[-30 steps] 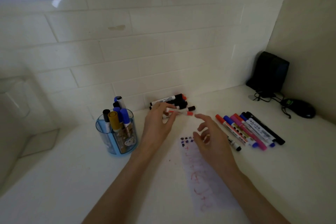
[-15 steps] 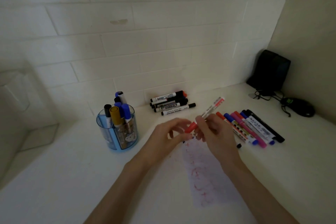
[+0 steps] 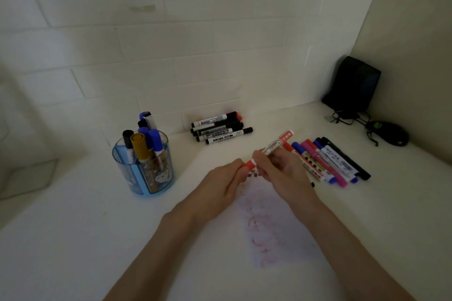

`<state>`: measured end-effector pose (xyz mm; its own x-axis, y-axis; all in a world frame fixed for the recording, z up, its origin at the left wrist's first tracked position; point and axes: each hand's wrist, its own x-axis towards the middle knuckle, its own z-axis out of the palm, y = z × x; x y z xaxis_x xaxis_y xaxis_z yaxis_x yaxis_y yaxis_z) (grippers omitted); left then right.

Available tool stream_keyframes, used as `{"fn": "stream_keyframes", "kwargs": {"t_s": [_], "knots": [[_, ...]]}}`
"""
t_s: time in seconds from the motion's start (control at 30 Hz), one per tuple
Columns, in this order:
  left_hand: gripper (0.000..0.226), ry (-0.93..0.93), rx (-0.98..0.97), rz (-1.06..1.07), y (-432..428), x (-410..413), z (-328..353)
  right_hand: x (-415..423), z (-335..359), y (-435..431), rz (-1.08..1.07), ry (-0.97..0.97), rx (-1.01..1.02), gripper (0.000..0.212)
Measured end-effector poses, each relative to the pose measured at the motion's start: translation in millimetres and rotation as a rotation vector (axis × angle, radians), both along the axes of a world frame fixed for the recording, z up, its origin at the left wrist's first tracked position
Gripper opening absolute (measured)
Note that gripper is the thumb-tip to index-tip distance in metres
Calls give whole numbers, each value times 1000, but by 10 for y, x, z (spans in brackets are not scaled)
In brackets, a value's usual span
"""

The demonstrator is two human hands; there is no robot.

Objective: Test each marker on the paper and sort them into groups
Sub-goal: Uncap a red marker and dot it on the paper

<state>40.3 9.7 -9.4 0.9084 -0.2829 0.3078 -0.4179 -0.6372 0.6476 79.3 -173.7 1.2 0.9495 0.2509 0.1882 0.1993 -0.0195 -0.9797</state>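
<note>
A red-and-white marker is held above the white counter. My right hand grips its barrel, which points up and to the right. My left hand pinches its red cap at the lower end. Under both hands lies the test paper with red and dark scribbles. Several black markers lie grouped by the wall. A row of several coloured markers lies to the right.
A blue transparent pen holder with several markers stands at the left. A black box and a dark mouse with cables sit in the right corner. Tiled wall behind, a side wall at right.
My left hand took a red marker from the black group by the wall and brought it over the paper. My right hand took hold of its barrel, and my left now pinches the cap.
</note>
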Motion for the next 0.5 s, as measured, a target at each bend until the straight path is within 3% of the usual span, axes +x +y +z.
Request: {"fn": "stream_keyframes", "kwargs": {"t_s": [0.13,0.23,0.3,0.43,0.5], "knots": [[35,157,-139,-104,20,-33,104,12,-20,-18,56,-32,1,29],[43,278,-283,-46,261,-128,92,178,68,-259,-149,26,165,33],[43,213,-276,40,410,-146,80,288,95,-482,-274,16,197,31],[21,81,-206,188,387,-71,23,262,-12,-417,-213,42,-38,14],[25,84,-156,229,362,-52,-15,205,-63,-256,-168,40,-120,8]]}}
